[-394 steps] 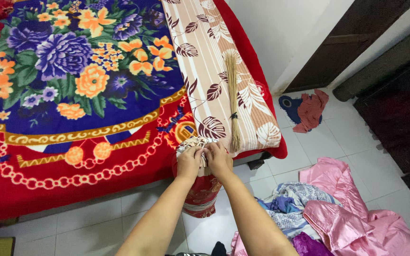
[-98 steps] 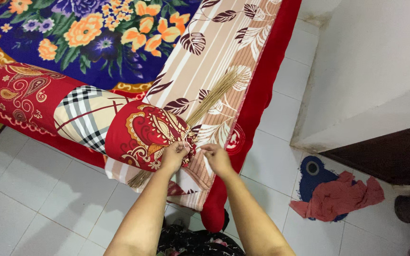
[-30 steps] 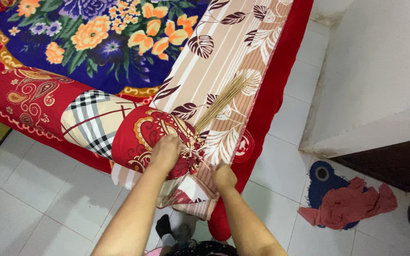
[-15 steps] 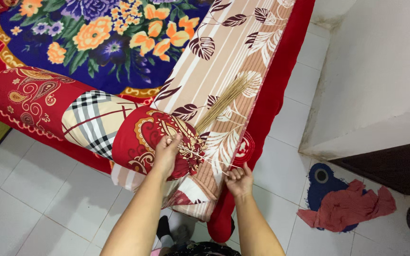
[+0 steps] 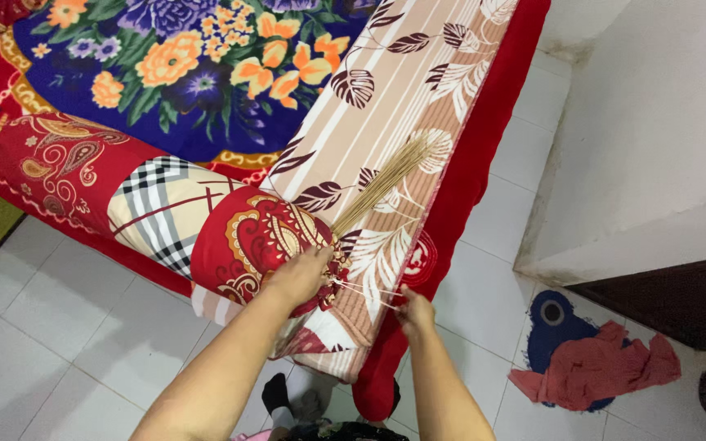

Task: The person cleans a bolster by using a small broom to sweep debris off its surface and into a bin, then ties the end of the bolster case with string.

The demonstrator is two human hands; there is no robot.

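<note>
I am pressing my left hand [image 5: 302, 276] against the gathered end of the bolster [image 5: 165, 216], fingers curled together over the puckered red cloth where the drawstring [image 5: 363, 290] comes out. My right hand [image 5: 415, 310] is pinching the pale drawstring and holding it taut, well out from the bolster's end, past the edge of the bed. The bolster is lying across the corner of the bed, its cover red with paisley print at both ends and a cream, black-checked band round the middle. Beneath it the beige sheet [image 5: 386, 122] with brown leaf shapes and stripes is running along the bed's side, and a thin bundle of broom sticks [image 5: 382, 184] is lying on that sheet, its lower end tucked behind the bolster. The floral blanket [image 5: 173, 73], blue with orange and purple flowers, is covering the rest of the bed. On the white floor tiles to my right, a reddish cloth [image 5: 598, 371] is lying crumpled on a small blue mat [image 5: 551, 320].
</note>
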